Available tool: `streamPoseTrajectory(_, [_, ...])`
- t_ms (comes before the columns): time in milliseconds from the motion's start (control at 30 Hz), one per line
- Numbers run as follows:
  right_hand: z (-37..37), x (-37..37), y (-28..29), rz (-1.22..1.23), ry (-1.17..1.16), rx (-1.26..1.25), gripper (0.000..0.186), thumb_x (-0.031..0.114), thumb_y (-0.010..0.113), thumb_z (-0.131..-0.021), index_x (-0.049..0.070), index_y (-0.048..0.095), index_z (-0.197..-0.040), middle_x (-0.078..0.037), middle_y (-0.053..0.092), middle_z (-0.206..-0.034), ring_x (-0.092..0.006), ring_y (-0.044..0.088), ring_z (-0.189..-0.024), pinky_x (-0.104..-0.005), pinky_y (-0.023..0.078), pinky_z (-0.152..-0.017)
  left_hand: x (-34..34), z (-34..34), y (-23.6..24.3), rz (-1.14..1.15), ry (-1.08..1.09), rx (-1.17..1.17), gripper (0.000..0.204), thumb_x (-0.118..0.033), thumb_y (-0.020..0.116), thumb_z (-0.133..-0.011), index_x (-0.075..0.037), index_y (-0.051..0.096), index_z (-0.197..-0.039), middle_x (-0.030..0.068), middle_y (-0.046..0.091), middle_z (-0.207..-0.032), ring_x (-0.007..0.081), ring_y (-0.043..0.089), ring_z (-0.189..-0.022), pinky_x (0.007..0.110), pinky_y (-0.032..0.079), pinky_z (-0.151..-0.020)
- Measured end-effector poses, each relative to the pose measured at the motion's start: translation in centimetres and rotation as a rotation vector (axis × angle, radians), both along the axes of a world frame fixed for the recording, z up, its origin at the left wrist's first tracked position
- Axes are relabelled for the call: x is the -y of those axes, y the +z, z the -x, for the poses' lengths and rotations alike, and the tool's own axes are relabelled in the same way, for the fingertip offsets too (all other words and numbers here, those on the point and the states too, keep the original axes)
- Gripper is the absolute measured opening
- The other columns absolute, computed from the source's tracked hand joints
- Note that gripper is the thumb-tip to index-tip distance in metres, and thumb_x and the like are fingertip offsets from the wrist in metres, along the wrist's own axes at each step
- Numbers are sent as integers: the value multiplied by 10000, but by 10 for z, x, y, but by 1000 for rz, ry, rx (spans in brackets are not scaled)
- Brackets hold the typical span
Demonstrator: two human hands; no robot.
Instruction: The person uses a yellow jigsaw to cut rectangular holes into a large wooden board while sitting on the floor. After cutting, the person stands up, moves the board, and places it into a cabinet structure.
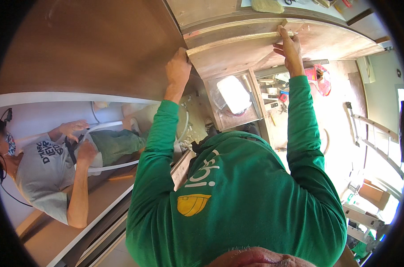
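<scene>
A plywood panel (pixel 233 53) with a pale layered edge spans the space between my outstretched arms. Its left end, beside a tall brown panel (pixel 99 44), is gripped by my left hand (pixel 178 71), whose fingers are closed and partly hidden. My right hand (pixel 291 50) holds the panel's upper edge further right, with one finger reaching over the edge and the others bent against its face. Behind it runs another wooden board (pixel 235 27), close and roughly parallel. Whether the two boards touch, I cannot tell.
A co-worker in a grey shirt (pixel 46 164) stands at the left beyond a white-edged frame, handling a pale strip (pixel 108 126). Below the panel is a wooden box with a white container (pixel 234 94). Tools (pixel 282 95) and a red bag (pixel 319 80) lie right; a ladder (pixel 379 151) stands far right.
</scene>
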State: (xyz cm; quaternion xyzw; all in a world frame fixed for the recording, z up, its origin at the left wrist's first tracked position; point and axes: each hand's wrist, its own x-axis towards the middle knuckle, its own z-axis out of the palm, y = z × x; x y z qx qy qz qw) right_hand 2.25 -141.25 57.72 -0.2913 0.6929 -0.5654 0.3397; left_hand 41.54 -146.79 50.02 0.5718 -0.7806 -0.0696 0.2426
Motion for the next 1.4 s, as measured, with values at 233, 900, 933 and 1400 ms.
streamPoseTrajectory(233, [0, -14, -1, 5, 28, 42, 1020, 558, 802, -909, -162, 382, -1496, -246, 590, -1387, -294, 754, -929, -353, 643, -747, 11, -11, -39, -13, -85, 36, 228, -275, 677, -992, -126, 623, -1155, 151, 762, -1019, 410, 749, -913, 546, 606, -769])
streamPoseTrajectory(900, [-3, -22, -2, 1, 18, 41, 1097, 568, 817, -902, -154, 310, -1554, -239, 612, -1356, -276, 755, -922, -343, 640, -742, 1, -13, -69, -235, -52, -109, 271, -309, 706, -999, -101, 687, -1171, 192, 770, -1129, 431, 742, -1011, 556, 587, -844])
streamPoseTrajectory(933, [-1, -23, -2, 8, 33, 43, 1092, 570, 818, -900, -154, 318, -1547, -237, 612, -1351, -276, 754, -922, -343, 640, -743, 6, -13, -83, -198, -64, -182, 269, -314, 697, -1010, -89, 683, -1158, 176, 777, -1066, 404, 755, -960, 530, 593, -821])
streamPoseTrajectory(1400, [-5, -17, -4, 10, 0, 28, 995, 568, 784, -921, -126, 387, -1512, -229, 595, -1363, -284, 751, -940, -357, 638, -753, 25, -34, -81, -553, -251, -497, 632, -630, 462, -1117, -53, 699, -1013, 89, 715, -985, 219, 666, -949, 412, 530, -892])
